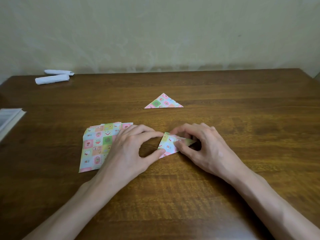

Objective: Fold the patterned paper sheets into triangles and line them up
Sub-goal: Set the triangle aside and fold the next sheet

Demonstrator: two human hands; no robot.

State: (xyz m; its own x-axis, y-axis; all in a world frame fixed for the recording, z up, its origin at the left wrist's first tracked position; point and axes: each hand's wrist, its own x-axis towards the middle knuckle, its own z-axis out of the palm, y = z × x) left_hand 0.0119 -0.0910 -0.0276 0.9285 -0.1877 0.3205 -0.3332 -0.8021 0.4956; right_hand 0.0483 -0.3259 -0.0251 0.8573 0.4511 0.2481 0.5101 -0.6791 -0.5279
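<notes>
Left hand [128, 149]: index and thumb spread wide in an arc. Index tip touches the top corner of the sheet [168, 144], thumb tip touches its lower left corner. Both press down on the paper; neither closes round it. My other left fingers lie behind the index, loosely curved.

Right hand [199, 146]: thumb lies on the sheet's face, fingers curl over from the far side. The sheet's right tip sits pinched between thumb and fingers. Fingertips are blurred, so I cannot tell which finger meets the thumb.

Sheet: already folded to a rough triangle, patterned side up, lying on the table [225, 170] between my hands, near the middle. Its right point is partly hidden under my right fingers.

Stack [97, 144]: unfolded patterned squares, slightly fanned, flat on the table just left of the sheet. My left hand and wrist cover its right edge.

Triangle [163, 102]: one finished, flat, long edge toward me, apex away. It lies beyond the sheet, well apart from both hands.

Far left corner: two white rolls [52, 79], side by side near the wall [155, 32]. At the left edge, a white-edged flat thing [8, 118], cut off by the frame.
</notes>
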